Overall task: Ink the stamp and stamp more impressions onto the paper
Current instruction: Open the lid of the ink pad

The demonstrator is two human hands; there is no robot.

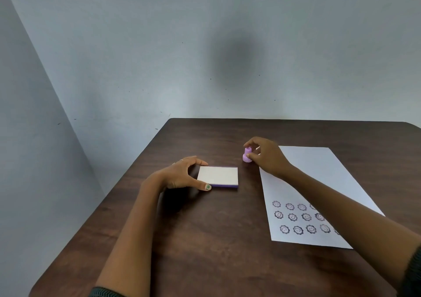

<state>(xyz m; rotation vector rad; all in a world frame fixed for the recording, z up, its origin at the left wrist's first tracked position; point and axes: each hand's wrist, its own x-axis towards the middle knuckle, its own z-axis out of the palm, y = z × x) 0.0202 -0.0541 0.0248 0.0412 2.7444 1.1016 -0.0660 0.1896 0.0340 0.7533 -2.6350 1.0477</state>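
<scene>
A small pink stamp (247, 155) stands upright on the dark wooden table (205, 239), and my right hand (264, 154) pinches its knob from the right. To its left lies a flat square ink pad case (218, 176) with a white lid and purple edge, closed. My left hand (182, 175) holds the case's left side between thumb and fingers. A white paper sheet (319, 173) lies on the right, with three rows of flower-face impressions (298, 217) at its near end; my right forearm covers part of them.
The table's far edge meets a grey wall (205, 46). Its left edge runs diagonally towards me, with the floor or wall beyond.
</scene>
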